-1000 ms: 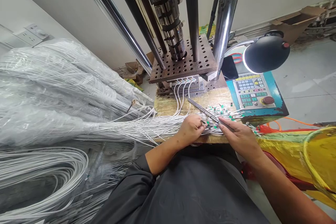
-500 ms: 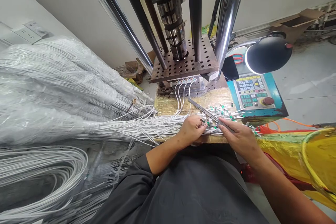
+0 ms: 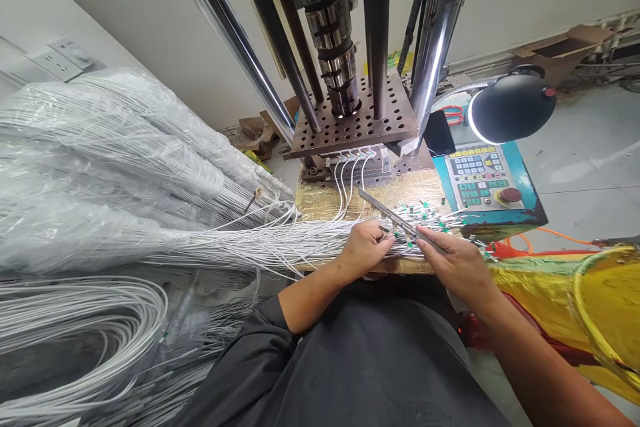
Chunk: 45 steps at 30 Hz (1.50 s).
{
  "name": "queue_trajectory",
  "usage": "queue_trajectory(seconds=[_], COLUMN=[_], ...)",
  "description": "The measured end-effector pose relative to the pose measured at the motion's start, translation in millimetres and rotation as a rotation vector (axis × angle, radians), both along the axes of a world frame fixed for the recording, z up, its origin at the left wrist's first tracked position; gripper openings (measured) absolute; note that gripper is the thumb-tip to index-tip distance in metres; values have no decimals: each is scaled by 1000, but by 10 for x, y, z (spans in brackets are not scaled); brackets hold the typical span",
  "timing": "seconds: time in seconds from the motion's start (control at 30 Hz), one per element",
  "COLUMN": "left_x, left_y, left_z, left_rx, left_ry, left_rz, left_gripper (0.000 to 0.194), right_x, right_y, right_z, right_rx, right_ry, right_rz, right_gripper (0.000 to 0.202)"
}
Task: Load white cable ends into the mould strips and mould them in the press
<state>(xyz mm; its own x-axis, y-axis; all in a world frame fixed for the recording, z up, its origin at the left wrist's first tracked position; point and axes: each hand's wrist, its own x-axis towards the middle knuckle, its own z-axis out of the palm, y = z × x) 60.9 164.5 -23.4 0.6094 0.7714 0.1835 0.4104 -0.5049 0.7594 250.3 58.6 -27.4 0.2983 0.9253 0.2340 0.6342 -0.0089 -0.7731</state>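
Note:
My right hand (image 3: 453,260) grips the near end of a long flat metal bar (image 3: 383,208), which slants up and left over the cables. Small metal pieces sit along the bar's lower edge. My left hand (image 3: 367,247) is pinched at the end of a white cable with a green tip, close to the bar; its fingertips partly hide what they hold. Under both hands lies a thick bundle of white cables (image 3: 270,240), many with green ends (image 3: 425,207) at the right. Several white cables (image 3: 353,177) run into a fixture (image 3: 360,157) beneath the press plate.
A press with a perforated plate (image 3: 355,123) and steel columns stands ahead. To the right are a control panel (image 3: 483,177), a lit lamp (image 3: 515,107) and a yellow bag (image 3: 550,300). Plastic-wrapped cable bundles (image 3: 110,147) and a cable coil (image 3: 145,320) fill the left.
The view has shifted slightly. Both hands keep nearly the same place, with the bar still in my right hand and my left fingers still pinched beside it.

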Motion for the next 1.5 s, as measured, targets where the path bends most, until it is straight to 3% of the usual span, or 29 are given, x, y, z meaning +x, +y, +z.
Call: queue_trajectory(seconds=[0.27, 0.37, 0.57, 0.67, 0.77, 0.97, 1.27, 1.4, 1.5], left_x=[2, -48, -167, -226, -261, -240, -334, -318, -298], left_y=[10, 53, 239, 281, 256, 157, 151, 177, 183], left_z=[9, 13, 66, 163, 231, 211, 325, 216, 150], left_rx=[-18, -116, -625, -929, -1069, -953, -1154, -1004, -768], left_ry=[-29, -48, -343, -433, -449, -445, -615, -591, -465], left_rz=[-3, -10, 193, 165, 140, 178, 35, 81, 115], left_gripper=[43, 41, 42, 41, 41, 38, 37, 40, 39], right_x=[-6, -8, 5, 4, -4, -14, -12, -28, -38], right_y=[-3, -2, 2, 3, 3, 11, -5, -16, -22], right_z=[8, 1, -1, 3, 14, 53, 48, 81, 115], right_rx=[-21, -33, -69, -86, -102, -106, -91, -109, -115], right_ry=[9, 26, 71, 102, 119, 134, 143, 169, 181], right_rz=[-15, -40, -80, -92, -107, -111, -111, -115, -117], right_gripper=[38, 40, 42, 41, 42, 43, 43, 44, 44])
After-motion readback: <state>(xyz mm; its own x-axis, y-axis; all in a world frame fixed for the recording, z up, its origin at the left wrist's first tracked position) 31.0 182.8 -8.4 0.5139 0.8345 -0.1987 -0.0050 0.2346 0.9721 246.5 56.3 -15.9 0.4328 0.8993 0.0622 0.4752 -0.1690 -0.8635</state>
